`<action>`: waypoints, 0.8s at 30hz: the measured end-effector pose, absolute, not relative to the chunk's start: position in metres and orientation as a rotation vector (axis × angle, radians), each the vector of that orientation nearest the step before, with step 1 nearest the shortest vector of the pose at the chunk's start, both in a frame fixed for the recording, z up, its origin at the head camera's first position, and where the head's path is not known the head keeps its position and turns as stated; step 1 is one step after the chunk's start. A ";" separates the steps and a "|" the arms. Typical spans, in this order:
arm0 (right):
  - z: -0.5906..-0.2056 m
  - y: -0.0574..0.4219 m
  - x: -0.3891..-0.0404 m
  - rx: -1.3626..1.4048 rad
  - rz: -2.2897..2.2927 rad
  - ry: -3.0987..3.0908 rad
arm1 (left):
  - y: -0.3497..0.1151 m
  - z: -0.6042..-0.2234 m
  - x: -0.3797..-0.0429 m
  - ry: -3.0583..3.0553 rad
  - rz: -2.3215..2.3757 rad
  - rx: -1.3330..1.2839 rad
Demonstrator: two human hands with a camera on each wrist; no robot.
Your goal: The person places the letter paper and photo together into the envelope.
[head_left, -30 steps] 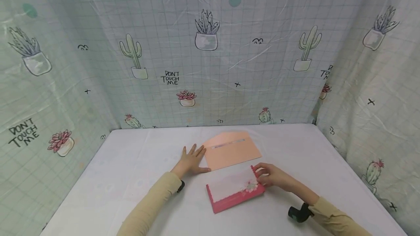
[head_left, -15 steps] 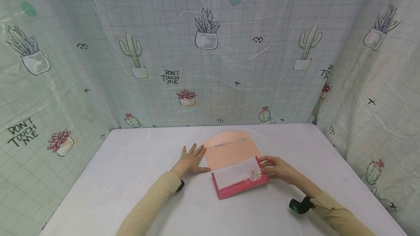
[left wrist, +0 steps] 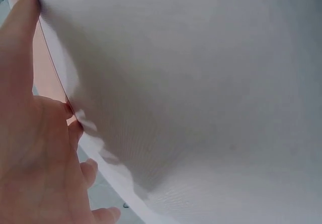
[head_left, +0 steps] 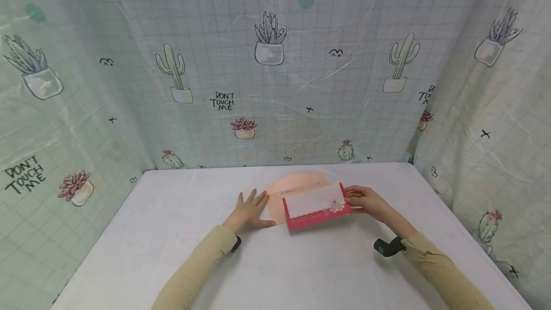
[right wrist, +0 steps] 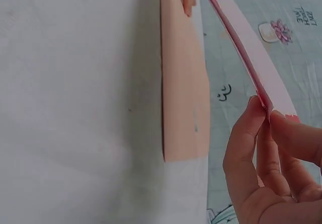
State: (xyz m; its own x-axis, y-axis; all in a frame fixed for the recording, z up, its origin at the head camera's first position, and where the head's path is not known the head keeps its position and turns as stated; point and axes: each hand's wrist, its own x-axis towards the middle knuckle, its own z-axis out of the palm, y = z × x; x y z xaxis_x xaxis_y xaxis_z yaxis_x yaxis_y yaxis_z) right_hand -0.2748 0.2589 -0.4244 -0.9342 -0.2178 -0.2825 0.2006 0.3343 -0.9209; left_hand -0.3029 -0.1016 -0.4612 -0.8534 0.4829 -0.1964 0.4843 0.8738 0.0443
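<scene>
A folded greeting card (head_left: 307, 214), red and pale pink with white flowers, hangs above the table. My right hand (head_left: 368, 202) pinches its right edge between thumb and fingers, plainly seen in the right wrist view, where the card (right wrist: 246, 48) stands clear of the table. Below and behind it lies a peach envelope (head_left: 275, 209), flap unfolded toward the far side, with a shiny strip along the flap's fold. The card hides much of the envelope's right part. With fingers spread, my left hand (head_left: 249, 210) rests at the envelope's left edge; the left wrist view shows its fingertips touching that edge.
A white-covered table (head_left: 193, 195) carries everything. Behind and at both sides hangs a curtain (head_left: 301, 85) printed with cacti and grid lines. A black wrist camera (head_left: 387, 247) sticks out under the right sleeve (head_left: 439, 262).
My right hand has lifted the card and moved it away from me, from in front of the envelope to over it. The left hand and the envelope have stayed in place.
</scene>
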 end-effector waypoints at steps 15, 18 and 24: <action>-0.424 0.262 -0.320 0.109 -1.678 2.300 | -0.100 -0.458 -0.299 2.847 0.001 0.751; -0.424 0.260 -0.329 0.174 -1.700 2.304 | -0.100 -0.458 -0.299 2.850 -0.003 0.751; -0.421 0.257 -0.348 0.281 -1.775 2.351 | -0.099 -0.455 -0.299 2.844 -0.027 0.749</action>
State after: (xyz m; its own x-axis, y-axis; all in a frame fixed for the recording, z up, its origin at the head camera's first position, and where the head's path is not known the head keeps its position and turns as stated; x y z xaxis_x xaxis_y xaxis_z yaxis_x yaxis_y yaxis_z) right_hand -0.3479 0.2566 -0.4214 -0.9655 0.0410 -0.2571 0.2585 0.2685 -0.9279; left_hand -0.2986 -0.0995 -0.4545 -0.8515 0.4859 -0.1971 0.4897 0.8713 0.0329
